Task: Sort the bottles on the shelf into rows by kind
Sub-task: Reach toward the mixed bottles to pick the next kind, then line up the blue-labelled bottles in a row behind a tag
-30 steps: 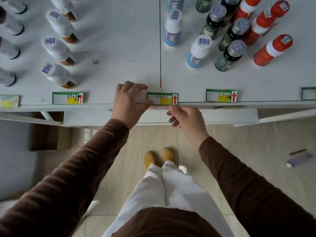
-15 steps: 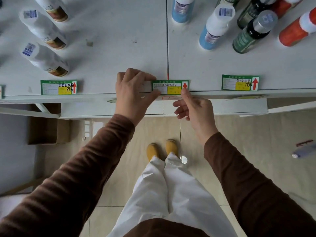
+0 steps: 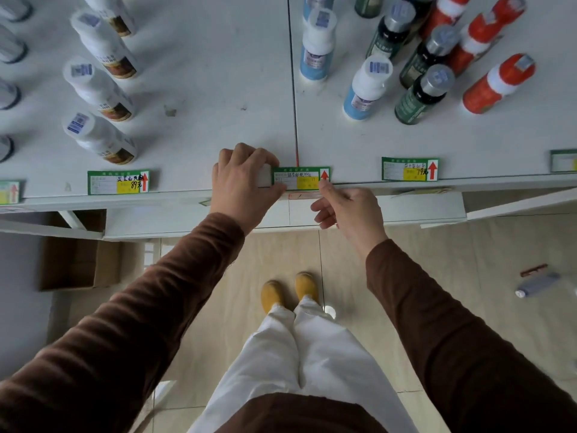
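My left hand rests on the front edge of the white shelf, fingers curled and thumb pinching the left end of a green price label. My right hand is just below the edge, its fingertip on the label's lower right corner. White bottles with brown labels stand in a column on the left. On the right stand blue-and-white bottles, dark green bottles with silver caps and red bottles, each kind in its own slanted row.
Two more price labels lie along the shelf edge, a left label and a right label. Grey-capped bottles line the far left edge. A cardboard box sits on the floor under the shelf, and a bottle lies on the tiles at right.
My right hand has come up from under the shelf edge to the label's right corner. My left hand has stayed on the label's left end.
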{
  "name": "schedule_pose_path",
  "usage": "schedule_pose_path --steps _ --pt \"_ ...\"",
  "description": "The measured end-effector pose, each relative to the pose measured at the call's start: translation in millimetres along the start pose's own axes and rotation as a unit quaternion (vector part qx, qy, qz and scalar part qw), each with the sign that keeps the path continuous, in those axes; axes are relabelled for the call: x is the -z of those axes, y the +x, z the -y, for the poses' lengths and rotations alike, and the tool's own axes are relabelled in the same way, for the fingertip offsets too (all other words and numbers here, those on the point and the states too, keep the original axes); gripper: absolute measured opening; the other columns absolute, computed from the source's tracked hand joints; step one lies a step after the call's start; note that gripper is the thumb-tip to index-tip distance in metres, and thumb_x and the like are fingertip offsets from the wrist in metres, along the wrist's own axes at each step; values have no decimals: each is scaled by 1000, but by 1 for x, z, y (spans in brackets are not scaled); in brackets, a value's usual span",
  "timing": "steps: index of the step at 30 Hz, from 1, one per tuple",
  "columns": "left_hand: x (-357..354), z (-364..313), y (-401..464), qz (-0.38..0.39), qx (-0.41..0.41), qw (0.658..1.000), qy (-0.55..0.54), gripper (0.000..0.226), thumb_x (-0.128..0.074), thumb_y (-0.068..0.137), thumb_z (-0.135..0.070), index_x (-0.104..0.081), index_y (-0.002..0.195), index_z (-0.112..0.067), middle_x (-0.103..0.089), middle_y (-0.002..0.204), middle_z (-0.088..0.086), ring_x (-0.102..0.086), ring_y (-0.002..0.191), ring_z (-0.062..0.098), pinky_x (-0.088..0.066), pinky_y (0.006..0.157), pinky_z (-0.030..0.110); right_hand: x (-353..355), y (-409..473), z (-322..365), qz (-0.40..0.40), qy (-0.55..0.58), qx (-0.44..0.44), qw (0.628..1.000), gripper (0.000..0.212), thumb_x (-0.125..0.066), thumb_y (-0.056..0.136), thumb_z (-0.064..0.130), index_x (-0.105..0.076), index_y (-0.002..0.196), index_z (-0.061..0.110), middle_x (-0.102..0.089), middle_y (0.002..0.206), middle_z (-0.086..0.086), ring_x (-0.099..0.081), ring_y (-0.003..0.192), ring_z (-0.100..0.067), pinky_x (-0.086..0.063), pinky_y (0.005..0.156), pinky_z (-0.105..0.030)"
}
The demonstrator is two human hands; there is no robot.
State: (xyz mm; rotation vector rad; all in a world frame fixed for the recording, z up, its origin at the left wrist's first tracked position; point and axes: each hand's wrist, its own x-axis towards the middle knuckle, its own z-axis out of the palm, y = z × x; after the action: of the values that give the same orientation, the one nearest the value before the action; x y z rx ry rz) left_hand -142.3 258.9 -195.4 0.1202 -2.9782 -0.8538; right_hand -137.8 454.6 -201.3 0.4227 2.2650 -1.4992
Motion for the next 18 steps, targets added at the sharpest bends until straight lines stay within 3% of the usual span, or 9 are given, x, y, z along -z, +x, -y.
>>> schedule_pose_path --steps 2,5,8,10,13,18 --pt "6 -5 4 20 -8 1000 11 32 -70 75 -33 -63 106 -28 -53 109 -2 -43 103 25 -38 86 33 9 -4 9 -1 -58 10 998 48 -57 91 54 -75 67 16 -73 62 0 -70 53 -20 -61 62 -35" --pt "15 -14 11 39 -24 999 -12 32 -68 79 -29 -61 111 -26 -55 113 -1 -43 104 23 -42 89 34 27 -12 24 -37 -157 54 985 47 -52 90 51 -72 61 21 -70 56 9 -67 48 -9 -60 65 -34" --pt "20 -28 25 52 -40 996 -60 34 -69 81 -29 -60 114 -23 -57 113 -2 -47 104 20 -39 87 27 52 -11 49 -101 -258 142 950 45 -51 91 51 -69 64 20 -70 59 8 -67 55 -10 -58 66 -37" --pt "20 -40 38 56 -36 994 -90 36 -70 81 -30 -60 114 -22 -59 112 -2 -51 103 18 -42 87 27 71 -2 70 -144 -309 196 919 39 -54 91 49 -66 74 16 -70 69 2 -66 67 -20 -55 69 -39" --pt "14 -61 61 63 -22 988 -141 39 -74 79 -30 -60 114 -19 -61 110 -1 -55 99 15 -49 87 30 94 17 99 -157 -316 278 893 15 -62 92 31 -62 96 17 -69 94 -1 -63 82 -21 -53 76 -42" --pt "-14 -93 99 98 10 977 -189 57 -80 73 -35 -54 120 -17 -59 112 -2 -55 98 15 -44 83 25 113 60 127 -59 -424 340 837 51 -67 86 10 -51 134 17 -49 130 -12 -55 114 -31 -47 92 -45"
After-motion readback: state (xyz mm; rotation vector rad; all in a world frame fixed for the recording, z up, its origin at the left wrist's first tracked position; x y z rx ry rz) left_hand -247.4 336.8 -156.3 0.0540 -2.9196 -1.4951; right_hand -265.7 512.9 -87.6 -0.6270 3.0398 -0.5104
